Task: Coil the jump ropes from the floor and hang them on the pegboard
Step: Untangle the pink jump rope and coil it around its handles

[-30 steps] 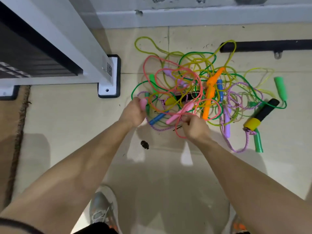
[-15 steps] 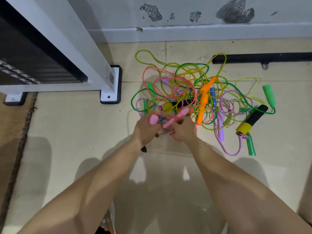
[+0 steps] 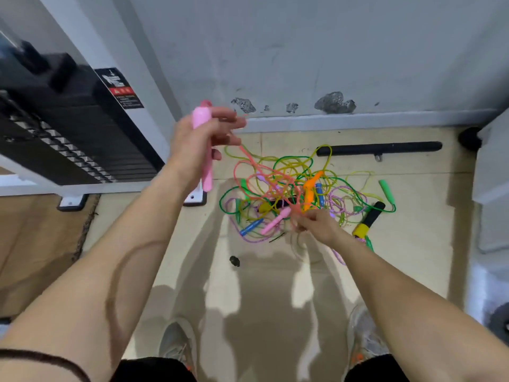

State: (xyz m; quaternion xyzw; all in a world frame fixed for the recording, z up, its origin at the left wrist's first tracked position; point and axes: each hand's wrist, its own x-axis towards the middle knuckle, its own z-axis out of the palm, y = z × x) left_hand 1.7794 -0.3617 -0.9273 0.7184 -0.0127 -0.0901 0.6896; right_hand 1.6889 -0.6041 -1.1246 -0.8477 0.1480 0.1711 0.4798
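The left hand [image 3: 199,142] grips a pink handle [image 3: 203,150] held high; the right hand [image 3: 319,224] pinches the pink rope [image 3: 264,172] above the tangled pile [image 3: 297,194].

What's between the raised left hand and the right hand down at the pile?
In the head view, the pink rope cord runs from the left hand, which grips one pink handle, down into the tangle near the right hand.

Bare floor [image 3: 132,244] lies left of the rope tangle [image 3: 297,194]; wall [image 3: 303,51] behind.
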